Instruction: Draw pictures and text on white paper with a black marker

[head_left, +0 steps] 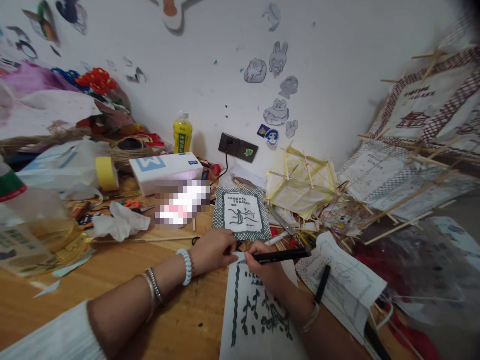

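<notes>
A black marker pen is gripped in my right hand, near the top edge of a white sheet of paper. Dark brush-like leaves, writing and a wavy line down the left side are drawn on that sheet. At its top left corner, the curled fingers of my left hand hold the paper against the wooden table. Just beyond my hands lies a finished-looking drawing with a dark crosshatched border, writing and a small scene. My right hand partly covers the top of the sheet.
A lit phone-like screen, blurred out, leans by a white box. On the left stand a large bottle and crumpled tissue. A yellow stick-framed lantern, loose drawings and paper-covered frames crowd the right.
</notes>
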`<action>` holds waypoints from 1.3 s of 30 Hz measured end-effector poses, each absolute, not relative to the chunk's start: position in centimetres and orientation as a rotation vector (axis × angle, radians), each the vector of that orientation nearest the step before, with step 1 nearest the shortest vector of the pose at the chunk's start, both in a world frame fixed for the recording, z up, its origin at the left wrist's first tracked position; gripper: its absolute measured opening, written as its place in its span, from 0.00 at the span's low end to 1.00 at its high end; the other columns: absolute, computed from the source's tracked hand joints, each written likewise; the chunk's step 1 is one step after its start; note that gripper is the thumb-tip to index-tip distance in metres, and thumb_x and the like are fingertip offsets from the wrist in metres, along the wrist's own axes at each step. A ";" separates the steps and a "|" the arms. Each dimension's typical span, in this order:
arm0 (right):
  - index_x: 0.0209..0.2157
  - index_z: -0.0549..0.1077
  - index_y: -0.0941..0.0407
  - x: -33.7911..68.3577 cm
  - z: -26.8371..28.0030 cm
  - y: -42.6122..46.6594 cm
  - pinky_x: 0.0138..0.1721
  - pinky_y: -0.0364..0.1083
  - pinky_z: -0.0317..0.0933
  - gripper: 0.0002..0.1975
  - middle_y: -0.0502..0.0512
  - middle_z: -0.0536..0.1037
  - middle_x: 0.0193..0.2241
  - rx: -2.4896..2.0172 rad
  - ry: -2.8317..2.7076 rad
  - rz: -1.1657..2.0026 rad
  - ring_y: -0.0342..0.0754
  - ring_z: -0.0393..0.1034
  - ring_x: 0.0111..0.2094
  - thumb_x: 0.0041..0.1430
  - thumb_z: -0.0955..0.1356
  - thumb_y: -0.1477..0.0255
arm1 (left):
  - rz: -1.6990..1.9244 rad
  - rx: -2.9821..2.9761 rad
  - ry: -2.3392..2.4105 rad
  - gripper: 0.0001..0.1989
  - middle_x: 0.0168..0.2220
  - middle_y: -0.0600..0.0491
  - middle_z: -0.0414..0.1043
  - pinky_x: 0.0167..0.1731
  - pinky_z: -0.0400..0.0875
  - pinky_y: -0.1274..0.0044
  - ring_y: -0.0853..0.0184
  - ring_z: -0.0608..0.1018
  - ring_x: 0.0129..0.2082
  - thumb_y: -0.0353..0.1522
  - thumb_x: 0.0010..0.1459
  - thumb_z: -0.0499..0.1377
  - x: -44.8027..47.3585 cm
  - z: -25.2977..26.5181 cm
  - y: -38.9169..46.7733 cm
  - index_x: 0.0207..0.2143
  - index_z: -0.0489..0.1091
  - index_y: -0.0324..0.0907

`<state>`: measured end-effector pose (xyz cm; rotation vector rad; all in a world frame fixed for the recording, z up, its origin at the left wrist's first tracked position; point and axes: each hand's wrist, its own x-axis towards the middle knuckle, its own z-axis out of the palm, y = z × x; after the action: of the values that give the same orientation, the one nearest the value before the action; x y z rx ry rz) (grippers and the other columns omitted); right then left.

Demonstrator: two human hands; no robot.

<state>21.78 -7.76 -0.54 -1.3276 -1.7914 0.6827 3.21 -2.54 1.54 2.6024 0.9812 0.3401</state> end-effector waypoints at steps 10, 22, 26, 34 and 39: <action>0.20 0.62 0.54 22.1 -1.1 -7.5 0.23 0.41 0.51 0.09 0.44 0.62 0.16 -1.367 -1.809 0.599 0.42 0.57 0.20 0.52 0.64 0.70 | 0.335 2.601 0.980 0.06 0.31 0.55 0.68 0.35 0.65 0.73 0.66 0.71 0.33 0.31 0.54 0.63 3.2 1.6 -2.5 0.28 0.68 0.39; 0.20 0.61 0.54 22.0 -0.8 -7.5 0.23 0.42 0.52 0.09 0.45 0.63 0.17 -1.316 -1.788 0.667 0.42 0.58 0.20 0.51 0.64 0.71 | 0.337 2.587 0.997 0.05 0.31 0.54 0.69 0.35 0.65 0.73 0.65 0.72 0.34 0.30 0.53 0.63 3.2 1.9 -2.6 0.28 0.69 0.39; 0.19 0.60 0.54 21.8 -0.7 -7.5 0.24 0.41 0.52 0.08 0.45 0.62 0.17 -1.327 -1.794 0.575 0.42 0.57 0.21 0.49 0.63 0.71 | 0.333 2.583 1.001 0.05 0.31 0.54 0.69 0.35 0.65 0.73 0.65 0.71 0.34 0.30 0.53 0.63 3.3 2.0 -2.7 0.28 0.69 0.39; 0.20 0.61 0.53 22.0 -0.6 -7.7 0.22 0.42 0.53 0.09 0.45 0.65 0.15 -1.319 -1.782 0.675 0.43 0.59 0.19 0.51 0.63 0.70 | 0.346 2.585 0.987 0.05 0.31 0.54 0.69 0.35 0.64 0.73 0.65 0.71 0.34 0.31 0.53 0.63 3.3 1.7 -2.6 0.28 0.69 0.39; 0.20 0.62 0.53 22.0 -0.5 -7.8 0.21 0.41 0.53 0.09 0.45 0.66 0.15 -1.319 -1.809 0.710 0.42 0.59 0.18 0.51 0.64 0.69 | 0.359 2.581 0.987 0.05 0.31 0.54 0.69 0.34 0.64 0.73 0.65 0.71 0.34 0.31 0.52 0.63 3.2 1.7 -2.6 0.28 0.69 0.40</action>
<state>21.98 -7.76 -0.53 -1.3195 -1.8094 0.7095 3.23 -2.59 1.69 2.5812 0.9868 0.3594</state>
